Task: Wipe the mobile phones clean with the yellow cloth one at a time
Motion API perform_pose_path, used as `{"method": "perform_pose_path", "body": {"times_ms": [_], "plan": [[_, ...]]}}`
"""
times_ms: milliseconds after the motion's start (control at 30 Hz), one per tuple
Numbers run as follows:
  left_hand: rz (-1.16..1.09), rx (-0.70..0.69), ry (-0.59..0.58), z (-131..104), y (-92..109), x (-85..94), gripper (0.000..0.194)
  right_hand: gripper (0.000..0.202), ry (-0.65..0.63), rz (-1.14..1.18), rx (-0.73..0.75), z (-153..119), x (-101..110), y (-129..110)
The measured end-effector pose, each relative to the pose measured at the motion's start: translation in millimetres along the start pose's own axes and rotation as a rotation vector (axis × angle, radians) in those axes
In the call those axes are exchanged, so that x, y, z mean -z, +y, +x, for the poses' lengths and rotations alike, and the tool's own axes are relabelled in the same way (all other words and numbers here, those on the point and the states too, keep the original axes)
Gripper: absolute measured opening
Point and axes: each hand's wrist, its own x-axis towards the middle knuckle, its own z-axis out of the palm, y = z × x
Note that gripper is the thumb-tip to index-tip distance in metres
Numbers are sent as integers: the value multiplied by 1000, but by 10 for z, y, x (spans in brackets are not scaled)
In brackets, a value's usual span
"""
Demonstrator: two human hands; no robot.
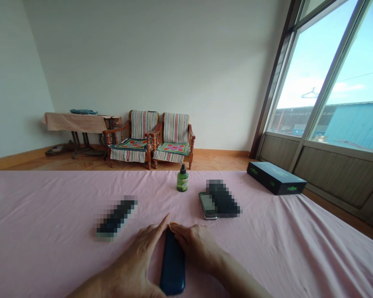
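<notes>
A long dark blue case, rounded at its edges and resembling a glasses case, lies lengthwise on the pink sheet in front of me. My left hand is spread along its left side. The thumb reaches the near end, and the index finger stretches past the far end. At the far right of the case, my right hand has its fingers bent and pressed together against it. A small tan bit shows at those fingertips; I cannot tell whether it is cloth or a finger.
A blurred dark, phone-like object lies to the left. Ahead stands a green bottle with a black top. Right of it, a grey-green phone lies beside a blurred dark object. A black box rests near the sheet's far right edge.
</notes>
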Motion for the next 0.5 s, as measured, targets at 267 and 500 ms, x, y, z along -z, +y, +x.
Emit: {"method": "perform_pose_path", "body": {"times_ms": [267,500], "plan": [[-52,-22,17,35,172,79,140,29,-177,145,84,-172,184,-105],[-74,-7,17,55,240,123,142,34,-518,484,89,-249,324,-158]]}}
